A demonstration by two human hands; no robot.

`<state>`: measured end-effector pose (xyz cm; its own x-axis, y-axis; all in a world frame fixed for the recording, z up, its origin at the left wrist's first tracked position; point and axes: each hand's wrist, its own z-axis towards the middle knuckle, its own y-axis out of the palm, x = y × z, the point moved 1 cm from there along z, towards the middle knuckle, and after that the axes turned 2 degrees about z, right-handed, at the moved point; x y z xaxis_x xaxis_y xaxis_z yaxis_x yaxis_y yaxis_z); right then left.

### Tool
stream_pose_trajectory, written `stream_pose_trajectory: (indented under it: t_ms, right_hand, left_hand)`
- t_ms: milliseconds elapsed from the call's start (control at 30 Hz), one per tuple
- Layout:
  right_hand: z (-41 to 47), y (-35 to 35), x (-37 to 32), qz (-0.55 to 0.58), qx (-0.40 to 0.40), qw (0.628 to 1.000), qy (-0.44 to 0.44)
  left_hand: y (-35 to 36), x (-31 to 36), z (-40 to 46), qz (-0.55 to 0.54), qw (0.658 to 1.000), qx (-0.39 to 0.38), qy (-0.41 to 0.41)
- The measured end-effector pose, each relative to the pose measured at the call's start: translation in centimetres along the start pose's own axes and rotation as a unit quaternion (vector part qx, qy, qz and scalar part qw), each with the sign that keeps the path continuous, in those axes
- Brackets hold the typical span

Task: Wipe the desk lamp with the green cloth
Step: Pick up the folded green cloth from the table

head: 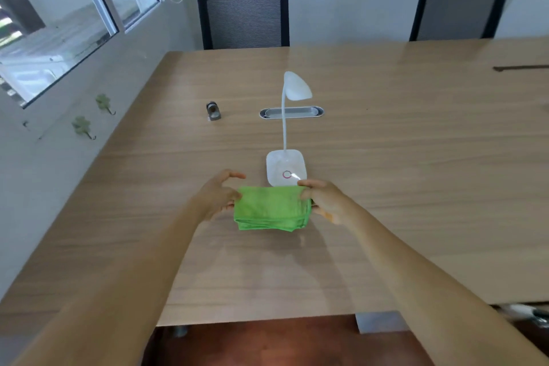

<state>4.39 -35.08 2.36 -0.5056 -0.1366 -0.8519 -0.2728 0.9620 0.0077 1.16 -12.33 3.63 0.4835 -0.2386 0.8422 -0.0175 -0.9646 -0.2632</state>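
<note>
A folded green cloth (pixel 271 208) is held just above the wooden table (pixel 386 157), in front of me. My left hand (pixel 218 194) grips its left edge and my right hand (pixel 322 197) grips its right edge. Directly behind the cloth stands a white desk lamp: its square base (pixel 285 165) has a small ring button, a thin bent neck rises from it, and the shade (pixel 295 86) points away from me. The cloth's far edge hides the near rim of the base; I cannot tell whether they touch.
A grey cable slot (pixel 291 112) is set into the table behind the lamp. A small metal object (pixel 213 111) stands to the lamp's left. Two black mesh chairs (pixel 243 18) (pixel 459 10) sit at the far edge. A window is on the left wall.
</note>
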Motion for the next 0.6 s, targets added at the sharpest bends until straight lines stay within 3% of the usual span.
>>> stream_pose_trajectory:
  t_ms: [133, 333, 467, 600]
  right_hand:
    - [-0.5, -1.5, 0.3, -0.142, -0.034, 0.987, -0.061]
    - [0.0, -2.4, 0.5, -0.262, -0.021, 0.96, -0.098]
    - [0.2, -2.4, 0.4, -0.212, 0.008, 0.974, -0.079]
    - [0.5, -2.2, 0.6, 0.015, 0.009, 1.0, -0.017]
  left_hand:
    - [0.5, -0.9, 0.7, 0.04, 0.996, -0.065, -0.04]
    - [0.9, -1.1, 0.7, 0.14, 0.988, -0.066, -0.024]
    - [0.6, -1.0, 1.1, 0.165, 0.985, -0.051, -0.025]
    - [1.2, -0.5, 1.3, 0.094, 0.988, -0.103, -0.067]
